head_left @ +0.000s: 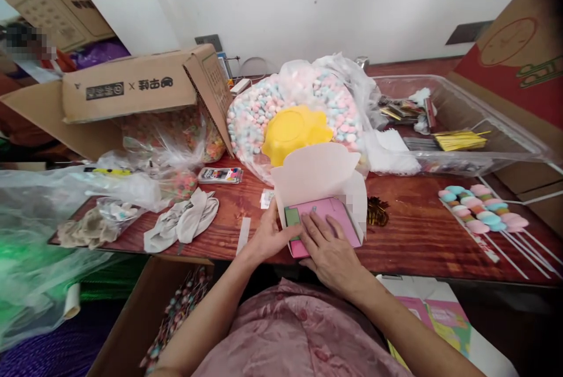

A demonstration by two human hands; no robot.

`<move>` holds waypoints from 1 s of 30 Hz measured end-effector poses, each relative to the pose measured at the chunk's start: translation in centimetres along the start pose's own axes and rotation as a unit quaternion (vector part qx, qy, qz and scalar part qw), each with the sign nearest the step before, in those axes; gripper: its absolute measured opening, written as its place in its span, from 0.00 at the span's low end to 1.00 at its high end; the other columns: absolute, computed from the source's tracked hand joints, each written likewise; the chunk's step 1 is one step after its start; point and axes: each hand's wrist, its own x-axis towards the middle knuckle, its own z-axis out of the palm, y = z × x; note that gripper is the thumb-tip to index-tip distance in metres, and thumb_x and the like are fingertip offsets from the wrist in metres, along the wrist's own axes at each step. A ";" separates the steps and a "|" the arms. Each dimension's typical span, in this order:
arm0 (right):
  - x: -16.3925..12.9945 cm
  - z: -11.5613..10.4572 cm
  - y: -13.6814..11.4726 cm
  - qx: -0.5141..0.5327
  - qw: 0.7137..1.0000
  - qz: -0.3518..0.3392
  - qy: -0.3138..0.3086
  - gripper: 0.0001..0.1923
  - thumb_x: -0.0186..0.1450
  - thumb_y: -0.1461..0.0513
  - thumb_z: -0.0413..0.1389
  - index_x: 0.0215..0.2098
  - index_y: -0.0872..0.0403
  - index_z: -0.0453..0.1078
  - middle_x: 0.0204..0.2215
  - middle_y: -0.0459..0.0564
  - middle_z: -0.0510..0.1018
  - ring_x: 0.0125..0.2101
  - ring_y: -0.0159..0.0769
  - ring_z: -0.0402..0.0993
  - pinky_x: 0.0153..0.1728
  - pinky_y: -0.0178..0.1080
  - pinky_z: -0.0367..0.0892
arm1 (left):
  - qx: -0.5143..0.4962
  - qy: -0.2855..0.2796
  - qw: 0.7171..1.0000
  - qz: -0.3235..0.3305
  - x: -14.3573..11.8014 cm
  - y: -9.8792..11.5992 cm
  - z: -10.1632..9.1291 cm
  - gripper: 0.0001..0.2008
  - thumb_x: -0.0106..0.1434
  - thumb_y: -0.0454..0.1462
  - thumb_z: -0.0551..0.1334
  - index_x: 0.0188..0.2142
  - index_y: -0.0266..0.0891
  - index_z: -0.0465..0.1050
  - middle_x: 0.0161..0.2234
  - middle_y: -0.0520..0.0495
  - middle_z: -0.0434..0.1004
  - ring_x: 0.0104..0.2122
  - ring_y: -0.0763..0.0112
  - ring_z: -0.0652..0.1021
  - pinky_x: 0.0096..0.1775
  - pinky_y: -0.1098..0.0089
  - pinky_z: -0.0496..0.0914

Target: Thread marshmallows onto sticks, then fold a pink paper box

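In the head view, a reddish-brown wooden table (409, 230) stands against a white wall (308, 2), with a grey wall plate (209, 41) low at 11 o'clock and cardboard cartons stacked at the far left and far right. At the near edge, about 6 o'clock, lies one pink paper box (328, 216) with its pale scalloped lid (316, 175) standing open. The left hand (266, 236) rests at the box's left edge, fingers together and thumb against the side; the right hand (332, 251) lies flat on the pink panel, fingers slightly spread and pressing down. Behind the box, at 12 o'clock, one clear bag of pastel marshmallows (303, 95) holds one yellow flower-shaped bowl (294, 131). At 10 o'clock one open cardboard box (141, 89) lies on its side over bags of coloured sweets (176, 131). At 9 o'clock sit pale gloves (185, 218); I cannot tell their number. At 2 o'clock one clear plastic tub (497, 131) holds gold twist ties (460, 139). At 3 o'clock lie about four marshmallow skewers (479, 210).
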 end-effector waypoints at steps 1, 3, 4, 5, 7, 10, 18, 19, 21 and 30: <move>-0.1 -0.2 0.0 0.003 1.000 0.002 -0.001 0.36 0.62 0.50 0.61 0.63 0.60 0.63 0.63 0.63 0.64 0.64 0.57 0.55 0.62 0.60 0.49 | -0.022 0.016 1.000 -0.002 -0.1 0.1 0.3 0.32 0.55 0.40 0.69 0.58 0.39 0.63 0.53 0.41 0.75 0.50 0.59 0.77 0.53 0.59 0.70; -0.1 -1.3 -0.1 0.013 1.000 -0.002 -0.001 0.34 0.64 0.52 0.60 0.63 0.58 0.62 0.63 0.62 0.64 0.64 0.56 0.56 0.62 0.60 0.50 | -0.056 0.044 0.997 0.000 -0.5 0.8 0.8 0.30 0.58 0.42 0.68 0.59 0.41 0.63 0.53 0.42 0.75 0.50 0.61 0.77 0.53 0.61 0.70; -0.1 -2.1 -0.3 0.017 1.000 -0.007 0.004 0.33 0.65 0.53 0.59 0.64 0.58 0.61 0.63 0.62 0.64 0.64 0.55 0.55 0.62 0.60 0.51 | -0.062 0.053 0.997 0.001 -0.9 1.5 0.8 0.29 0.60 0.42 0.67 0.59 0.42 0.63 0.54 0.43 0.75 0.50 0.62 0.77 0.53 0.62 0.71; 0.1 -2.8 -0.6 0.021 1.000 -0.014 0.014 0.31 0.66 0.55 0.57 0.64 0.58 0.61 0.63 0.63 0.63 0.64 0.55 0.55 0.62 0.60 0.51 | -0.060 0.058 0.997 0.002 -1.4 2.3 0.6 0.28 0.60 0.42 0.67 0.59 0.42 0.64 0.53 0.44 0.75 0.50 0.62 0.77 0.53 0.62 0.71; 0.4 -3.9 -1.5 0.026 0.998 -0.038 0.042 0.27 0.68 0.57 0.55 0.63 0.58 0.62 0.63 0.63 0.63 0.65 0.53 0.54 0.62 0.59 0.52 | -0.038 0.064 0.997 0.000 -2.7 4.1 -0.5 0.28 0.60 0.43 0.66 0.58 0.43 0.65 0.51 0.44 0.76 0.48 0.62 0.78 0.51 0.62 0.72; 0.6 -4.0 -3.0 0.040 0.992 -0.093 0.069 0.22 0.69 0.60 0.51 0.60 0.56 0.66 0.60 0.61 0.68 0.63 0.50 0.58 0.61 0.57 0.53 | 0.014 0.069 0.997 -0.011 -4.5 5.4 -2.7 0.27 0.61 0.42 0.66 0.58 0.42 0.65 0.50 0.44 0.77 0.47 0.61 0.78 0.49 0.63 0.73; 2.2 -1.1 -1.4 0.058 0.995 -0.070 -0.033 0.26 0.69 0.60 0.51 0.65 0.55 0.59 0.63 0.59 0.65 0.63 0.49 0.58 0.60 0.57 0.54 | 0.013 0.074 0.997 -0.015 -1.9 1.0 -2.6 0.33 0.60 0.46 0.66 0.61 0.39 0.61 0.52 0.41 0.75 0.50 0.60 0.76 0.53 0.60 0.70; 2.7 -1.0 -0.7 0.062 0.995 -0.074 -0.038 0.27 0.68 0.60 0.52 0.65 0.55 0.59 0.63 0.58 0.65 0.63 0.48 0.57 0.60 0.57 0.53 | 0.021 0.078 0.997 0.003 -1.4 0.8 -2.4 0.35 0.60 0.46 0.67 0.62 0.40 0.59 0.54 0.41 0.74 0.51 0.60 0.75 0.55 0.59 0.69; 3.5 -0.9 0.5 0.069 0.992 -0.095 -0.046 0.29 0.67 0.60 0.54 0.65 0.55 0.59 0.63 0.58 0.65 0.63 0.48 0.57 0.61 0.56 0.53 | 0.044 0.087 0.995 0.034 -0.9 0.7 -2.4 0.39 0.61 0.46 0.66 0.66 0.41 0.52 0.58 0.39 0.69 0.55 0.60 0.73 0.57 0.59 0.66; 3.2 -2.7 -0.3 0.040 0.996 -0.065 0.035 0.32 0.66 0.53 0.55 0.65 0.56 0.59 0.67 0.67 0.53 0.67 0.57 0.45 0.61 0.60 0.52 | 0.355 0.189 0.871 0.281 -7.3 1.6 -4.3 0.38 0.60 0.37 0.66 0.65 0.51 0.50 0.63 0.38 0.56 0.63 0.49 0.61 0.61 0.46 0.60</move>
